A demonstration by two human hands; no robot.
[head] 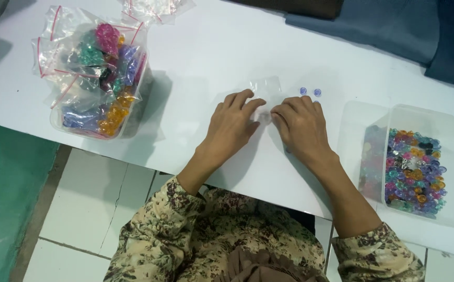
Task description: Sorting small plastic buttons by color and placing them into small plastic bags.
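Reading left to right from the small clear bag (265,99) at the centre of the white table (206,57). Far to its left stands a clear tub (101,89) crammed with sealed bags of sorted coloured beads; it sits near the table's front edge, so keep your forearm from sweeping toward it. Your left hand (233,125) lies palm down, fingers curled onto the bag's left side, pinching or pressing the plastic; the exact grip is hidden beneath the fingers. Your right hand (301,125) mirrors it on the bag's right side, fingertips bent onto the film, likewise not clearly open or closed. Hold the bag flat against the table and work the mouth with fingertips only, so the thin film does not crumple. Just right of the bag, beyond your right knuckles, lie two blue beads (310,92), loose and apt to roll. Farther right, a clear box (420,167) of mixed beads rests well apart. Bare table lies behind the bag; the front edge runs close under your wrists.
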